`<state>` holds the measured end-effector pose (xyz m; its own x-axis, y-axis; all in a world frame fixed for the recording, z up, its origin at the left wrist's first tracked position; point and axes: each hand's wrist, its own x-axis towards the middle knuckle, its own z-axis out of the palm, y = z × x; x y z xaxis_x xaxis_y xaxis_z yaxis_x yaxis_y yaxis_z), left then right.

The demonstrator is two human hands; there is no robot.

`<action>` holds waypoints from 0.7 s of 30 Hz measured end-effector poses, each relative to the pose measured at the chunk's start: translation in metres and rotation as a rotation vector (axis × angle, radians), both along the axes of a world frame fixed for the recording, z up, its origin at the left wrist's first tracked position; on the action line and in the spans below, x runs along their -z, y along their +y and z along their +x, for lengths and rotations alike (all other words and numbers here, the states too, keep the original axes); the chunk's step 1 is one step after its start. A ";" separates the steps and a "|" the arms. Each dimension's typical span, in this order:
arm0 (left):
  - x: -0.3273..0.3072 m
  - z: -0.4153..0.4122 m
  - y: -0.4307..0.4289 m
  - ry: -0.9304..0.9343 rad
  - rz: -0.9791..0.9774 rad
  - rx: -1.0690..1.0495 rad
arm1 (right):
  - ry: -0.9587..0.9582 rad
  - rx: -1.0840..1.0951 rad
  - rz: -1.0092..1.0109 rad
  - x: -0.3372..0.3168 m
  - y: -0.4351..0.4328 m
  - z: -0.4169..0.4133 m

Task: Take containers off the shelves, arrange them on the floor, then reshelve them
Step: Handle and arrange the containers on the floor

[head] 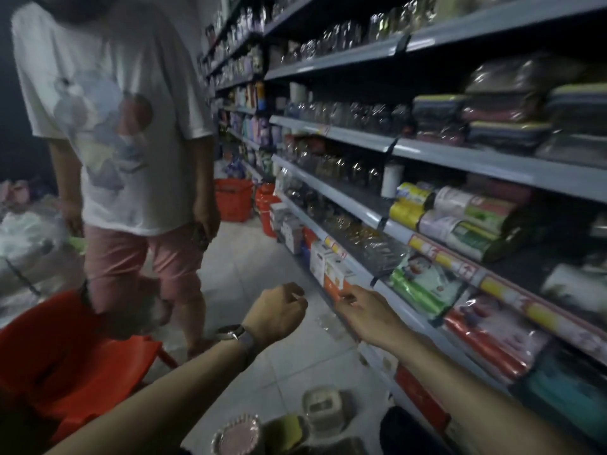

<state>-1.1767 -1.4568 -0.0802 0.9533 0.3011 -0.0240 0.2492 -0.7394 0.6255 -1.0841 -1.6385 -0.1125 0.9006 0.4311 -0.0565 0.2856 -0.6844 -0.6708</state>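
Grey tiled floor, dim shop aisle; left hand loosely curled, right hand half-open, both empty.

Bare floor between shelves and bystander (red chair nearer).

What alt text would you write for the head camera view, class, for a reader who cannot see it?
Two bare hands, left hand and right hand, reach toward low store shelves in a dim aisle. Small containers sit on the floor below; a standing person and a red chair are at left.
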 end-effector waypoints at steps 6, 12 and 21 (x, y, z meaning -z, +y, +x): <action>-0.064 0.028 -0.054 -0.105 0.029 0.155 | -0.138 0.069 0.034 -0.071 -0.059 0.009; -0.127 0.061 -0.115 -0.235 0.087 0.320 | -0.318 0.192 0.063 -0.138 -0.128 0.014; -0.209 0.117 -0.230 -0.386 0.009 0.452 | -0.611 0.426 -0.014 -0.226 -0.238 0.016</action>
<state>-1.0593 -1.6866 0.1290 0.9264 -0.1385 0.3502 -0.3358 -0.7250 0.6014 -1.0679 -1.8765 0.1138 0.8622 0.0401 0.5049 0.3125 -0.8265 -0.4681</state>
